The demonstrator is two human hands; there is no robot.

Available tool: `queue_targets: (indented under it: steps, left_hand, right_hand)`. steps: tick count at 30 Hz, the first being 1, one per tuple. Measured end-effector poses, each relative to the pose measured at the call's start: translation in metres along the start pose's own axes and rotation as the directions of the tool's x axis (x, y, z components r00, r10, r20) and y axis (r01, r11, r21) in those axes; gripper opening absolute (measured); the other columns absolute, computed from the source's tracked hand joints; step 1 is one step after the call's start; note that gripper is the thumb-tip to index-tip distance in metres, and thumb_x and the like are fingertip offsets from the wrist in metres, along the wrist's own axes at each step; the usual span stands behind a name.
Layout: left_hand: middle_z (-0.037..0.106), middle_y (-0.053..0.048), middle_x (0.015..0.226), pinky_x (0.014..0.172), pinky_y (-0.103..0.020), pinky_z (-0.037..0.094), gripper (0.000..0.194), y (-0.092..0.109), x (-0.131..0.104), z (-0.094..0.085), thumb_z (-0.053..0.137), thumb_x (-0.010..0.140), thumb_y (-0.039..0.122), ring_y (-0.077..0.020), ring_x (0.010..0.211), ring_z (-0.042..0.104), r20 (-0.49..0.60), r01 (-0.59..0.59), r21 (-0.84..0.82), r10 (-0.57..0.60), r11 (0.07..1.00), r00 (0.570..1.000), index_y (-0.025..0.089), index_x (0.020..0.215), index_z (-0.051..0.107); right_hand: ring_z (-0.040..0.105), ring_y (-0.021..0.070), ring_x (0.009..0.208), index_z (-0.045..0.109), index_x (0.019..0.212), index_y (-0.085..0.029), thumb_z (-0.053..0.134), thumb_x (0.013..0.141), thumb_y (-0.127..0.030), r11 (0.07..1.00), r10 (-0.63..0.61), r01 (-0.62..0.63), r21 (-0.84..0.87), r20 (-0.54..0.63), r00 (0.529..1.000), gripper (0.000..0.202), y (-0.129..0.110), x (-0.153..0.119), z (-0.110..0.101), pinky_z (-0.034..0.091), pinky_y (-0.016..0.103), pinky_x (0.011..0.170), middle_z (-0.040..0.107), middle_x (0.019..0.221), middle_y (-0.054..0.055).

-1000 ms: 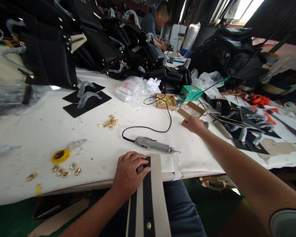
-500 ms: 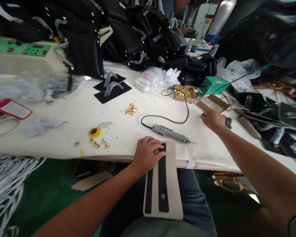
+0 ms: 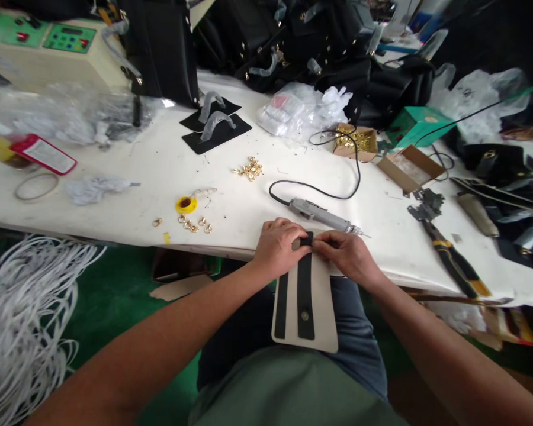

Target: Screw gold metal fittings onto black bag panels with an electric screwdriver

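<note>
A beige panel with black strips lies across the lap and the table's front edge. My left hand is closed on the upper end of the black strap, which has a round metal stud near its lower end. My right hand pinches at the same upper end, fingertips touching the strap; whatever small thing is between them is hidden. Just beyond the hands lies a grey electric screwdriver with its bit pointing right.
Gold fittings lie mid-table, near a yellow tape roll. Behind stand a box of gold pieces and an open cardboard box. Black-and-yellow pliers rest at the right. Black bags fill the back.
My right hand has come back from the open cardboard box to the strap's upper end, beside my left hand. The view has shifted, and the pliers now show.
</note>
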State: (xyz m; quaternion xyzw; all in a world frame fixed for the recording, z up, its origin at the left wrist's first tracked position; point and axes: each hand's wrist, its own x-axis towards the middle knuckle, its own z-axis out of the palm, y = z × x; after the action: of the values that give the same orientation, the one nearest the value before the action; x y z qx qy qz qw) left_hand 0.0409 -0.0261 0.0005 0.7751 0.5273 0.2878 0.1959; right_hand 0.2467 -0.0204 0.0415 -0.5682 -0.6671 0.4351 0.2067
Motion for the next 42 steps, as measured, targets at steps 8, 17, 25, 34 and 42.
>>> queue_targets:
  steps: [8, 17, 25, 34, 42]
  left_hand:
    - [0.08, 0.0, 0.114, 0.096, -0.047, 0.042, 0.024, -0.002, -0.001, 0.001, 0.083, 0.087, 0.038, -0.0254, 0.114, 0.062, -0.016, -0.045, 0.006, 0.045, 0.999, 0.999, 0.025, 0.104, 0.073]
    - [0.079, -0.001, 0.115, 0.095, -0.048, 0.04, 0.027, -0.004, -0.002, 0.0, 0.08, 0.089, 0.043, -0.0266, 0.115, 0.06, 0.0, -0.065, -0.002, 0.065, 0.998, 0.998, 0.024, 0.106, 0.074]
    - [0.078, -0.001, 0.116, 0.095, -0.048, 0.04, 0.028, -0.006, -0.003, 0.002, 0.078, 0.09, 0.046, -0.0272, 0.116, 0.06, 0.003, -0.08, 0.006, 0.08, 0.997, 0.997, 0.024, 0.107, 0.074]
    - [0.078, -0.002, 0.116, 0.095, -0.048, 0.04, 0.029, -0.005, -0.002, 0.001, 0.076, 0.092, 0.048, -0.0276, 0.116, 0.059, 0.017, -0.074, 0.009, 0.074, 0.997, 0.997, 0.024, 0.108, 0.073]
    - [0.078, -0.004, 0.118, 0.096, -0.047, 0.04, 0.031, -0.003, -0.001, -0.003, 0.076, 0.092, 0.048, -0.0278, 0.117, 0.059, 0.025, -0.051, 0.011, 0.051, 0.999, 0.998, 0.024, 0.11, 0.072]
  right_hand:
    - [0.059, 0.0164, 0.067, 0.078, 0.087, -0.021, 0.067, 0.088, -0.043, 0.998, -0.005, 0.008, -0.065, 0.043, 0.999, 0.025, -0.004, 0.014, 0.004, 0.043, 0.03, 0.065, 0.07, 0.074, -0.001]
    - [0.062, 0.0181, 0.074, 0.077, 0.085, -0.021, 0.068, 0.088, -0.041, 0.992, -0.015, 0.027, -0.121, 0.098, 0.995, 0.022, -0.005, 0.021, 0.001, 0.045, 0.031, 0.07, 0.073, 0.08, 0.0]
    - [0.06, 0.0182, 0.072, 0.077, 0.084, -0.021, 0.07, 0.087, -0.042, 0.994, 0.009, 0.002, -0.112, 0.096, 0.995, 0.022, -0.006, 0.022, 0.004, 0.045, 0.033, 0.069, 0.072, 0.078, 0.0]
    - [0.056, 0.016, 0.064, 0.073, 0.08, -0.022, 0.071, 0.085, -0.039, 0.988, 0.08, -0.068, -0.14, 0.078, 0.994, 0.019, -0.007, 0.025, 0.004, 0.041, 0.031, 0.062, 0.068, 0.071, -0.001]
    - [0.056, 0.0158, 0.055, 0.068, 0.078, -0.021, 0.077, 0.076, -0.04, 0.969, 0.241, -0.247, -0.009, 0.256, 0.936, 0.021, -0.008, 0.045, -0.006, 0.045, 0.03, 0.054, 0.063, 0.059, 0.0]
